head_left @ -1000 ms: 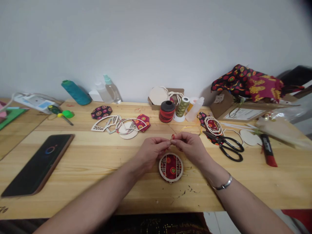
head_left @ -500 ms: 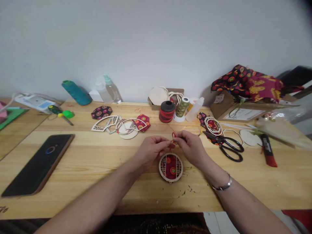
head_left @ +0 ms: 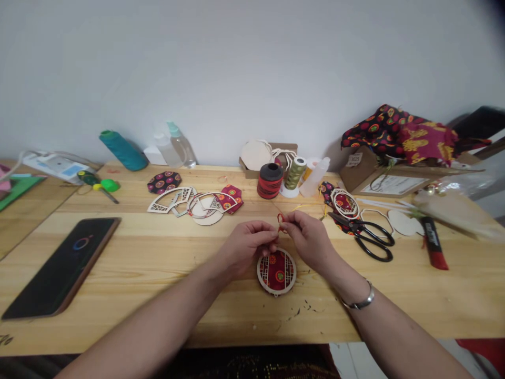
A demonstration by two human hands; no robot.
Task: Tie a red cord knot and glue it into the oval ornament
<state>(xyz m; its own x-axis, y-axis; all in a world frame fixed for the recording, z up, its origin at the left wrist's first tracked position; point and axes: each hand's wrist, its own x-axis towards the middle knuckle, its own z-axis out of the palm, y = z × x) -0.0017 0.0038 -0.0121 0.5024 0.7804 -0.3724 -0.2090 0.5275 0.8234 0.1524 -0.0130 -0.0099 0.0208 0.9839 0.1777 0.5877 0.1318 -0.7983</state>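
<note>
Pinched between the fingertips of the left hand (head_left: 245, 247) and the right hand (head_left: 311, 241): a thin red cord (head_left: 281, 221), looped just above the spot where the thumbs meet. Both hands closed on it, knuckles up, close over the table (head_left: 158, 252).

Directly below and between the hands, flat on the wood: a round wooden ornament (head_left: 276, 271) with a lattice front and red patterned fabric behind. Joined to the cord or not: cannot tell. On the right wrist, a silver bangle (head_left: 362, 300).

Just right of the right hand, black scissors (head_left: 369, 238), blades pointing at a second fabric-backed wooden ring (head_left: 344, 202). Beyond the hands, toward the wall: a black-and-red thread spool (head_left: 270, 180), an olive thread spool (head_left: 295, 172) and a white squeeze bottle (head_left: 316, 176), close together. Beyond and left of the left hand, wooden fan cut-outs (head_left: 171, 200) overlapping a plain disc and fabric pieces. Well left of the left hand, a dark smartphone (head_left: 63, 266), screen up, a small ring lit on it.
</note>
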